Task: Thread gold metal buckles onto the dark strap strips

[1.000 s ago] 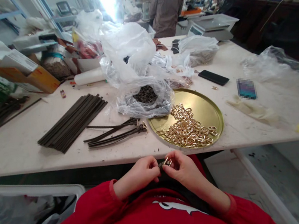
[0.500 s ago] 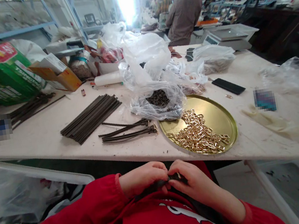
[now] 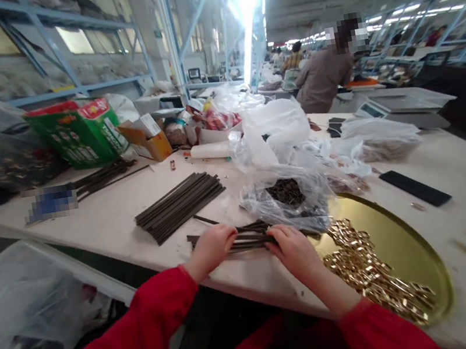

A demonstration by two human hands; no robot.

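Note:
Both hands are over a small bunch of dark straps (image 3: 248, 242) near the table's front edge. My left hand (image 3: 212, 250) is closed, its fingertips pinched on a strap toward the bunch's left part. My right hand (image 3: 292, 247) has its fingers curled over the right part of the bunch, closed on a strap; its fingers partly hide the strap ends. Just right of it, gold metal buckles (image 3: 370, 271) are heaped on a round gold tray (image 3: 424, 262). Behind the bunch lies a neat stack of dark flat strips (image 3: 180, 206).
A clear plastic bag (image 3: 255, 200) holding small dark pieces (image 3: 286, 192) stands behind my right hand. A black phone-like slab (image 3: 415, 188) lies at right. Boxes (image 3: 151, 143) and a scale (image 3: 399, 104) are farther back. A person (image 3: 326, 77) stands beyond the table.
My hands have risen from my lap, where they worked a dark strap with a gold fitting, and moved forward onto the bunch on the table. The camera view has tilted up and shifted left.

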